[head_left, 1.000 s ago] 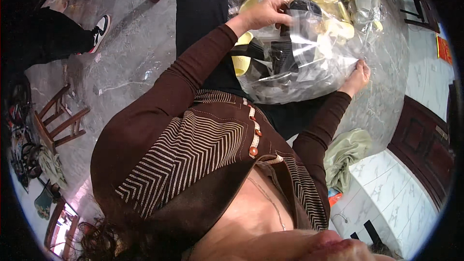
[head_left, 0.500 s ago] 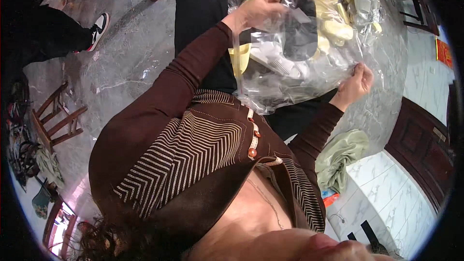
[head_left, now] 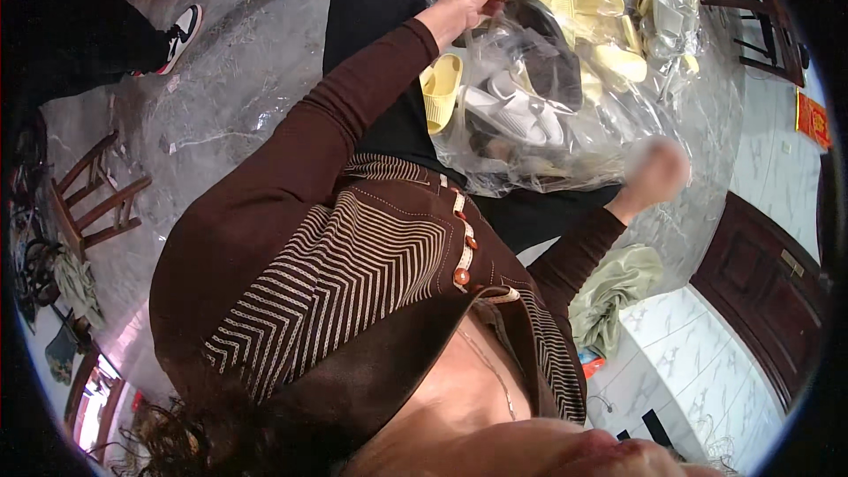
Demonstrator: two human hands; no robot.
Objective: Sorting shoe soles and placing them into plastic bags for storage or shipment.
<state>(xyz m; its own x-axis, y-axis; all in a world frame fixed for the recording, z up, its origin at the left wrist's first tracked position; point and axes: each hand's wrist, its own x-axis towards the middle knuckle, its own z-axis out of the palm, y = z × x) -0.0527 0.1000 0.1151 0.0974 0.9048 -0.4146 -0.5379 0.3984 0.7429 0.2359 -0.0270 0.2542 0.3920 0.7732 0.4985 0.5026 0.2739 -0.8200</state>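
Note:
My left hand (head_left: 468, 7) is closed, its fingertips pinching the upper edge of a clear plastic bag (head_left: 495, 44). The bag hangs over a dark slipper (head_left: 552, 71) and a pair of white slippers (head_left: 521, 115); whether these lie inside it or under it I cannot tell. My right hand (head_left: 658, 172) is at the right end of the plastic, its fingers smeared by a blur. Close to my left thigh lies a yellow slide slipper (head_left: 442, 93). More yellow slippers (head_left: 620, 62) lie beyond the bag.
Bagged slippers (head_left: 671, 9) are piled at the far right. A small wooden stool (head_left: 97, 194) stands at left, near another person's shoe (head_left: 181, 38). Dark chair legs (head_left: 760, 22) stand far right. Greenish cloth (head_left: 614, 300) lies beside a marble-tiled block (head_left: 707, 362).
The plastic, held up and spread between both hands before, is now lower over the slippers. My left hand has moved slightly left; my right hand is lower and blurred.

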